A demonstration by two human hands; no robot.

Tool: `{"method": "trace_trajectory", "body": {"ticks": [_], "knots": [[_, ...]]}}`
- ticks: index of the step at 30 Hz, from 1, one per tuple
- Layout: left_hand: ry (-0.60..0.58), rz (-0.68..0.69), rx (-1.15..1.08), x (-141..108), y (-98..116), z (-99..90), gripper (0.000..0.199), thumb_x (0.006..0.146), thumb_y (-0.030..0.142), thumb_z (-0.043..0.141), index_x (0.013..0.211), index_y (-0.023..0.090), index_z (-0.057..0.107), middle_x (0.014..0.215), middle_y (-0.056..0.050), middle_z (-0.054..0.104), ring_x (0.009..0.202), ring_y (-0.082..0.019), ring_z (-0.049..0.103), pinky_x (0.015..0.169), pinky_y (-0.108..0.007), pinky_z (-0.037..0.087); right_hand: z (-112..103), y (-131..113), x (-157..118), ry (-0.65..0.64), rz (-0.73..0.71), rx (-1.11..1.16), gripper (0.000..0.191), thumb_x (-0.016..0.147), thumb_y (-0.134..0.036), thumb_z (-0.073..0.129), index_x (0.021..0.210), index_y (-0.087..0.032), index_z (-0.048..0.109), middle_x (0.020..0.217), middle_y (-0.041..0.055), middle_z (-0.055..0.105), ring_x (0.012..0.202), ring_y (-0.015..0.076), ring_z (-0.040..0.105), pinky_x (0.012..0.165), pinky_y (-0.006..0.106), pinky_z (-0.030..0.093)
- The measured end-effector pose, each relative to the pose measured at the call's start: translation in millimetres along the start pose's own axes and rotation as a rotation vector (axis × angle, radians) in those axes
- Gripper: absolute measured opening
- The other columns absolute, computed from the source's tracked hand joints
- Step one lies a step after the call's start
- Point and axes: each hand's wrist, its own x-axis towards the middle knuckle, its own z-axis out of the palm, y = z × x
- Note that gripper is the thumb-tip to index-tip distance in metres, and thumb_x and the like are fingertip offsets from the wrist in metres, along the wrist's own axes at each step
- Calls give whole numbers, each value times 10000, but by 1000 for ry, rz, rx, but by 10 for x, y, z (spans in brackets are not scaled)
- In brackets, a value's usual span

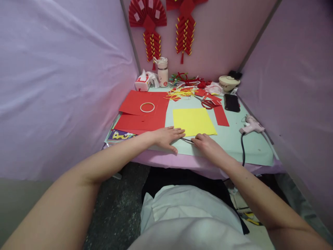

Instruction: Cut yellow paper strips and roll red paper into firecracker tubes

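Purple cloth walls (78, 69) stand around a table (234, 147) with a pale green top, and red ornaments (149, 24) hang at the back. The yellow sheet (194, 121) lies flat near the front edge of the table, between the red sheets (153, 121) and a red strip (221, 115). The left hand (168, 138) is laid palm down at the near left corner of this sheet; its fingers are almost straight, the thumb is spread away, and it grips nothing. The right hand (206, 144) is just below the near edge, with its fingers curled and closed on one end of a thin dark stick (187, 140), whose other end reaches to the left hand; which kind of tool it is, I cannot tell. A white ring (147, 112) rests on the red sheets. Behind the yellow sheet are yellow strips (182, 93) and scissors (207, 104). Farther right lie a phone (232, 103) and, nearer the person, a glue gun (252, 125)
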Motion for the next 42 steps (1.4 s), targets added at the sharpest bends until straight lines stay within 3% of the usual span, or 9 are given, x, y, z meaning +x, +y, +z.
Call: {"method": "trace_trajectory", "body": {"ticks": [10,16,20,24,28,30,33,38,42], "knots": [[-23,-18,-10,8,26,-19,1080,779,785,565,1589,158,225,1655,-137,150,1534,-298,146,1233,-449,115,-48,-43,25,-10,-14,39,241,935,-86,483,1052,-156,683,949,98,613,860,215,531,752,297,381],[-13,13,-73,-2,-34,-17,1087,754,763,624,1584,174,241,1657,-151,148,1534,-311,141,1229,-447,93,-94,43,-188,44,-62,272,312,963,-162,449,1172,-182,680,1018,103,629,952,227,573,837,335,461],[124,-22,-191,-4,-43,3,974,806,646,664,1560,162,280,1628,-156,274,1504,-290,254,1210,-402,178,-105,287,-518,160,56,474,307,989,-294,427,1149,-216,677,1044,107,647,954,232,619,852,378,502],[361,-313,-182,65,111,-6,645,862,462,674,1387,122,514,1396,-168,563,1296,-293,518,1048,-357,403,-59,615,-771,405,359,534,296,952,-400,476,1112,-219,648,1047,104,664,938,235,634,814,373,508],[368,-489,-141,201,291,-24,298,869,324,664,1097,132,666,1115,-137,664,1069,-287,619,879,-348,469,39,793,-767,529,608,721,329,941,-461,447,1106,-211,582,900,58,684,706,179,597,658,320,488],[363,-522,-142,263,322,-11,189,869,261,653,1007,133,675,1044,-136,670,1000,-282,635,822,-346,470,77,808,-669,529,650,751,316,908,-458,483,1075,-207,579,814,29,671,645,167,566,621,302,465],[364,-546,-154,329,301,32,110,868,206,637,954,141,664,978,-125,681,928,-268,648,754,-332,459,112,814,-472,464,662,597,273,825,-388,588,1023,-201,608,744,10,642,646,178,568,644,308,447],[380,-553,-187,366,253,107,80,882,186,589,933,165,647,921,-95,691,853,-243,646,675,-311,433,160,865,-208,378,381,379,192,879,-272,525,1011,-193,640,1067,99,647,961,231,616,825,334,456],[410,-539,-204,351,275,120,92,886,171,558,913,172,646,898,-83,687,846,-232,638,678,-306,436,151,893,-111,269,387,254,224,951,-304,468,867,-188,640,985,105,629,874,220,602,766,319,441]]}}
